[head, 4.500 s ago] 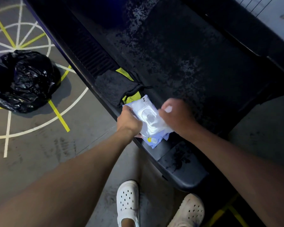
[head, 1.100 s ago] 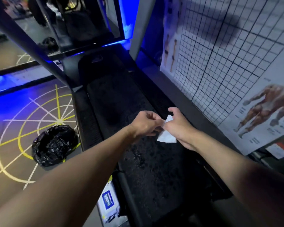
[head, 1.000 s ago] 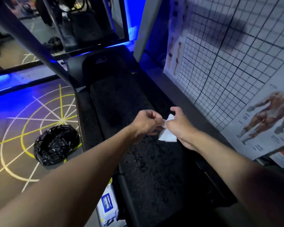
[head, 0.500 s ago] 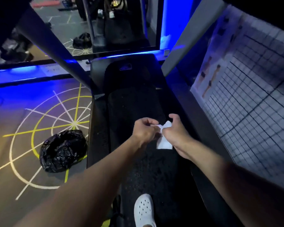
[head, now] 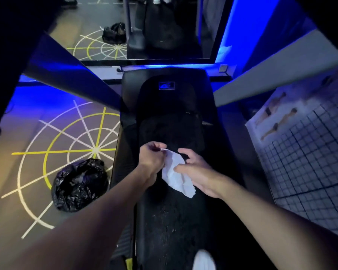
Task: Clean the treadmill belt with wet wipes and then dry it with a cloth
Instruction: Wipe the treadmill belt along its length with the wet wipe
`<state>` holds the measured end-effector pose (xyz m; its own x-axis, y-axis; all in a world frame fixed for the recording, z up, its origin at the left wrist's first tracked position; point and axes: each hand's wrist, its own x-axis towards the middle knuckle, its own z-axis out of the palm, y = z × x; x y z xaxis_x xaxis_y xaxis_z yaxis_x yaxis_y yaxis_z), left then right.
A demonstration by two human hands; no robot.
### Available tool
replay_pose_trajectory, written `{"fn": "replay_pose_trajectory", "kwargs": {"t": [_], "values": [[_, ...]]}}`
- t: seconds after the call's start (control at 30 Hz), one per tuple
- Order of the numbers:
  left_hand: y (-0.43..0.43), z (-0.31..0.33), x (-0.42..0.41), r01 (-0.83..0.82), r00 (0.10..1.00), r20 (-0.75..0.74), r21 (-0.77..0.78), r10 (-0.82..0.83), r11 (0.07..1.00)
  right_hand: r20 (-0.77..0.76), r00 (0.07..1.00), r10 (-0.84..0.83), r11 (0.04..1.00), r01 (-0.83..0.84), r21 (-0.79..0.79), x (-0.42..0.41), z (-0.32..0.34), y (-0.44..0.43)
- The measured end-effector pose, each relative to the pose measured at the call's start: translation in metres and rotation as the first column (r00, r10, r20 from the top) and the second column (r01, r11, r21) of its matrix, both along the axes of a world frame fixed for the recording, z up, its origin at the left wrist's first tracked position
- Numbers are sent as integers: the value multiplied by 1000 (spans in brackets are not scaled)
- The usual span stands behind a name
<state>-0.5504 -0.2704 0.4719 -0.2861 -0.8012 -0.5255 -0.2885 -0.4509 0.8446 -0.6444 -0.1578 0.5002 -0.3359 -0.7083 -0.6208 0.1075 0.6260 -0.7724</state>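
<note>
I log the wipe (head: 176,176) above the treadmill belt (head: 170,221), left hand (head: 151,159) pinching its far end, right hand (head: 195,170) on its right side. Bin bag (head: 78,184) on floor (head: 18,201), left of belt. Grid chart (head: 310,162) right. Shoe (head: 203,260) on belt's near end.

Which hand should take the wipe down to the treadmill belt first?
Probably the right hand: its thumb lies across the middle of the wet wipe over the belt, while the left hand only pinches its top corner.
</note>
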Motion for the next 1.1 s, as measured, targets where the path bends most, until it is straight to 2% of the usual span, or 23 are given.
{"fn": "replay_pose_trajectory", "kwargs": {"t": [0.13, 0.23, 0.4, 0.5, 0.57, 0.67, 0.73, 0.87, 0.97, 1.1], "values": [[-54, 6, -31, -12, 1000, 14, -10, 12, 1000, 63, 998, -16, 1000, 18, -19, -36, 4, -63], [-94, 6, -60, 4, 999, -43, 36, -2, 999, 95, 995, 4, 999, -1, -33, -72, 1, -114], [-155, -23, -111, -31, 999, -39, 94, 35, 995, -31, 990, 134, 991, -134, 9, -120, -21, -184], [-193, -47, -138, -51, 999, -12, 96, 53, 994, -78, 995, 63, 998, -61, 30, -146, -44, -225], [-213, -66, -148, -1, 999, 54, 21, 0, 1000, -130, 992, 7, 999, 0, 54, -160, -65, -246], [-255, -117, -162, 140, 970, 220, -140, -107, 980, -236, 969, -75, 995, 89, 49, -184, -114, -283], [-277, -156, -169, 250, 919, 352, -179, -176, 951, -283, 949, -138, 988, 151, 27, -202, -154, -306], [-313, -241, -189, 409, 828, 471, -140, -303, 902, -320, 911, -260, 963, 268, -20, -241, -249, -342], [-339, -311, -210, 441, 790, 506, -75, -347, 894, -358, 894, -270, 961, 275, -38, -274, -329, -364], [-371, -414, -248, 448, 774, 537, -89, -336, 890, -423, 864, -273, 960, 273, -61, -322, -438, -399]]}}
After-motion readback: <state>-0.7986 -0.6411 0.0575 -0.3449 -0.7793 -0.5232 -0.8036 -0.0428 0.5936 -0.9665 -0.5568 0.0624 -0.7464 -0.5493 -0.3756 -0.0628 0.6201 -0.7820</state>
